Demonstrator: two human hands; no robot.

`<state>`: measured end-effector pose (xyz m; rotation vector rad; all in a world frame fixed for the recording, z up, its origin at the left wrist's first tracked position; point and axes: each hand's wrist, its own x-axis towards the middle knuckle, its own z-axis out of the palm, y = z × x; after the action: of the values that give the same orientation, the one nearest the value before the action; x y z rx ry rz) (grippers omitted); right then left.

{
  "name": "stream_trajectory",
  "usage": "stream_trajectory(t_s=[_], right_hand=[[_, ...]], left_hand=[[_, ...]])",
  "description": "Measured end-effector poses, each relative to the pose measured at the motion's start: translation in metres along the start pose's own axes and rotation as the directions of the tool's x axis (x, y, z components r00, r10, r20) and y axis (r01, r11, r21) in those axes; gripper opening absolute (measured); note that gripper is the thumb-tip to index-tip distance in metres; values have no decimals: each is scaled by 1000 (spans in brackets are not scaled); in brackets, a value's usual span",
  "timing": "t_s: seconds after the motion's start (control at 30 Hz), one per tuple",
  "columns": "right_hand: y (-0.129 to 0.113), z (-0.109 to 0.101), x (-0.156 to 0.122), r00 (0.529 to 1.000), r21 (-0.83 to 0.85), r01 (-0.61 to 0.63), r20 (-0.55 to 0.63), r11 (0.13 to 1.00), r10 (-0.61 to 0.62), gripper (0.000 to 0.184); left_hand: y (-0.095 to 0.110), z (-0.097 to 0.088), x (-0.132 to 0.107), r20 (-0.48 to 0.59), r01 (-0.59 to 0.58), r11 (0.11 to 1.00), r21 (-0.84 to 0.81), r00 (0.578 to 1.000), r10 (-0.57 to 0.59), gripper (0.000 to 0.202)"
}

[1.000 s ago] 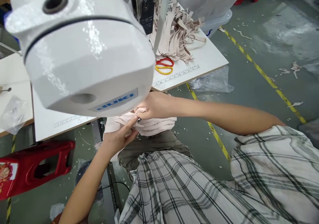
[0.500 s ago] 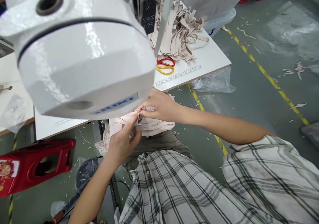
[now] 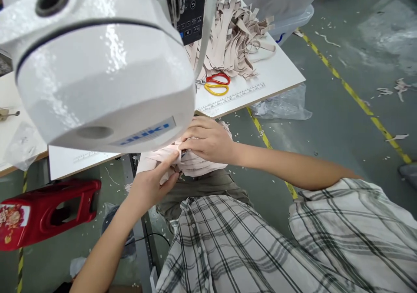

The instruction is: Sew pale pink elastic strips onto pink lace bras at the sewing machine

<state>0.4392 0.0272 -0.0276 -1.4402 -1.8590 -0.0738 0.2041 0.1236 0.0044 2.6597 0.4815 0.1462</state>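
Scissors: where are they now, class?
In the head view, the scissors lie on the white table, just right of the sewing machine, between the beige strips and printed ruler.

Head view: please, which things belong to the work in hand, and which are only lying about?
Likely in the work:
pale cloth, in left hand and right hand
sewing machine
perhaps scissors, untouched

Likely just lying about:
red stool
plastic bag
floor scraps

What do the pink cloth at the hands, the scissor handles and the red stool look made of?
Pink cloth: matte fabric, from its soft folds; fibre unclear. Scissor handles: probably smooth plastic, from their bright, even colour. Red stool: likely moulded plastic, glossy, with rounded edges.
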Motion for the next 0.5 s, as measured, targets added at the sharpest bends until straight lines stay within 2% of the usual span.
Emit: stream_trajectory(t_s=[0.07, 0.17, 0.2, 0.27, 0.33, 0.37, 0.43, 0.5], right_hand=[[-3, -2, 0, 999, 3, -41, 11, 999, 41, 24], [-8, -3, -7, 987, 183, -158, 15, 970, 157, 26], [-8, -1, -10, 972, 298, -233, 41, 926, 232, 25], [-6, 3, -12, 912, 530, -397, 134, 749, 389, 27], [-1, 12, -8, 835, 637, -509, 200, 579, 513, 40], [2, 17, -4, 815, 645, -524, 191, 556, 547, 45], [8, 26, 9, 820, 588, -513, 118, 626, 560, 47], [13, 32, 23, 857, 483, -470, 47, 739, 514, 41]], left_hand=[[-5, -5, 3, 17, -35, 995, 96, 999, 33, 50], [-2, -4, 6, 25, 45, 970, 238, 998, -52, 47], [1, -2, 6, 32, 71, 964, 255, 996, -82, 48], [9, 3, 5, 19, 100, 962, 255, 994, -108, 49], [17, 8, 3, -10, 126, 962, 243, 992, -128, 48], [22, 10, 3, -29, 156, 958, 242, 988, -154, 48], [30, 14, 2, -66, 231, 943, 241, 973, -221, 49], [37, 17, 4, -92, 296, 928, 226, 955, -283, 50]])
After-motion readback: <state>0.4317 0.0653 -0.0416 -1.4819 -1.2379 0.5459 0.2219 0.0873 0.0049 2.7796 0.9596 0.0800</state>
